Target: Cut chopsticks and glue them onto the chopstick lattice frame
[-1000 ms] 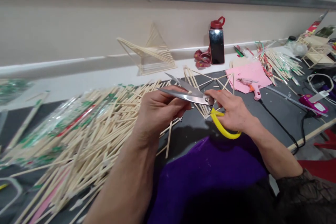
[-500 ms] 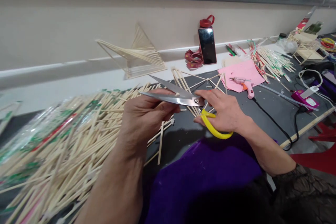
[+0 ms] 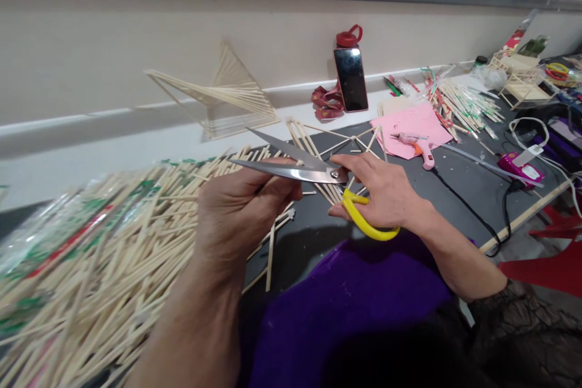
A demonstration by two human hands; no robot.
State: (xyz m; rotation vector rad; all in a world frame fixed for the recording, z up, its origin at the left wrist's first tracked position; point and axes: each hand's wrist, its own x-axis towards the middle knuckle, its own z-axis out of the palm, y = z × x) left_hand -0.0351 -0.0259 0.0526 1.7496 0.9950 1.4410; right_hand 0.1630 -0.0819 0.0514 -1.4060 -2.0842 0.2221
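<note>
My right hand (image 3: 379, 188) grips a pair of scissors (image 3: 291, 173) by its yellow handles, and the blades are spread apart, pointing left. My left hand (image 3: 245, 209) is closed just below the blades, with its thumb and fingers pinched together. A small pale end of a wooden stick (image 3: 300, 163) shows between the blades at my left fingertips; the rest of it is hidden. Behind the scissors, a frame of joined sticks (image 3: 353, 137) lies on the dark table. The lower blade passes in front of my left fingers.
A large heap of wooden chopsticks (image 3: 131, 267) covers the table at left. A pink glue gun (image 3: 416, 144) rests on pink paper (image 3: 409, 121). A phone (image 3: 351, 80) leans on a red-capped bottle (image 3: 348, 37). Against the wall stands a twisted stick model (image 3: 240, 94).
The view has turned slightly right, so everything sits a little further left. Both hands keep their hold, and the scissor blades stay spread.
</note>
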